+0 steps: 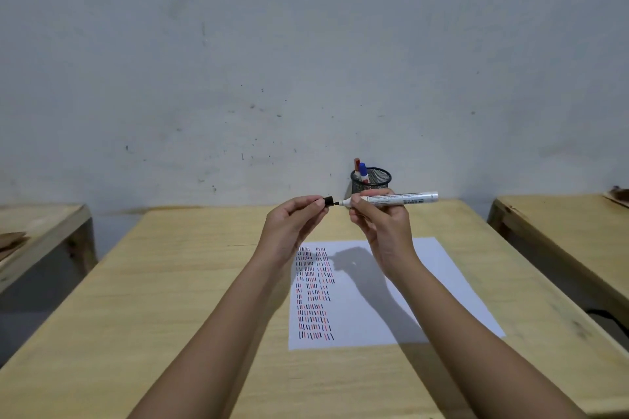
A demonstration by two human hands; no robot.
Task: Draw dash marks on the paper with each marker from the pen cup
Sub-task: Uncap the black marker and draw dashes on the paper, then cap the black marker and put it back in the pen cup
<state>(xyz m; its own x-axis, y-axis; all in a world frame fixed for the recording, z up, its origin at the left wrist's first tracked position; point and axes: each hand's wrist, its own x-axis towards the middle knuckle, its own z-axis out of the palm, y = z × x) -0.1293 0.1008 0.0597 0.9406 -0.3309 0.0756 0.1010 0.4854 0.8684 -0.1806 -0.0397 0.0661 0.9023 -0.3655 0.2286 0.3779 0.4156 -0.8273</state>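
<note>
So I've got both hands up above the surface right now. My right hand is wrapped around a white marker, held roughly level with its black tip pointing left, and my left hand is pinching the black cap between fingertips. Cap and tip are just apart, lined up with each other but not touching. The paper lies flat on the wood under my hands, and its left part carries columns of short dash marks in black, red and what looks like blue. My arms throw a shadow across the middle of the sheet. The mesh pen cup stands at the far edge by the wall, with a red marker and a blue marker sticking out of it.
</note>
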